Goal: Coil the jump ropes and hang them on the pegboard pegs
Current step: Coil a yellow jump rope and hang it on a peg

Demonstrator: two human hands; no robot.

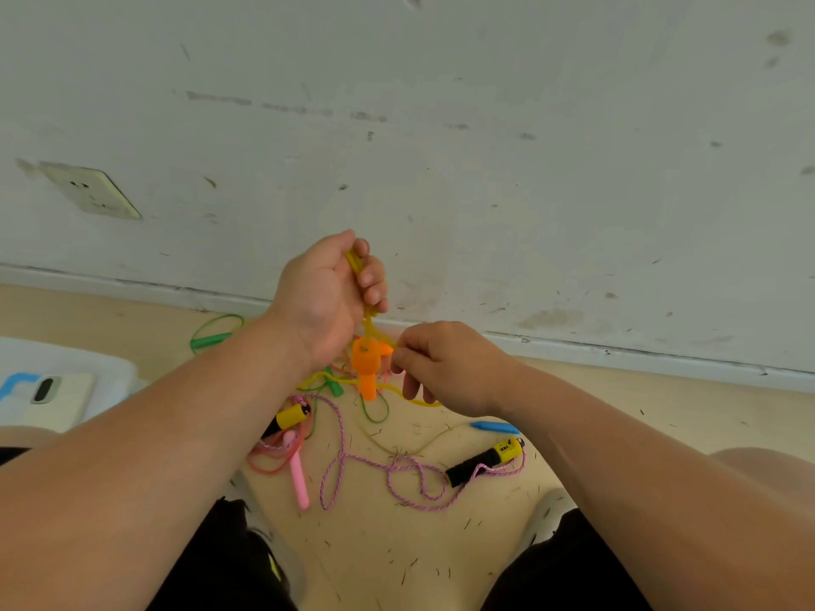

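At left, white bin (95, 366), beige pad (66, 405).

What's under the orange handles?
Loops of yellow rope and green rope lie on the floor below the orange handles. Anything directly beneath them is covered.

I can read no text from here. The yellow head of the black jump-rope handle (507, 449) carries small dark marks, too blurred to make out.

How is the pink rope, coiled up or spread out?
Spread out. The pink rope lies in loose, tangled loops across the floor, not wound into a neat coil.
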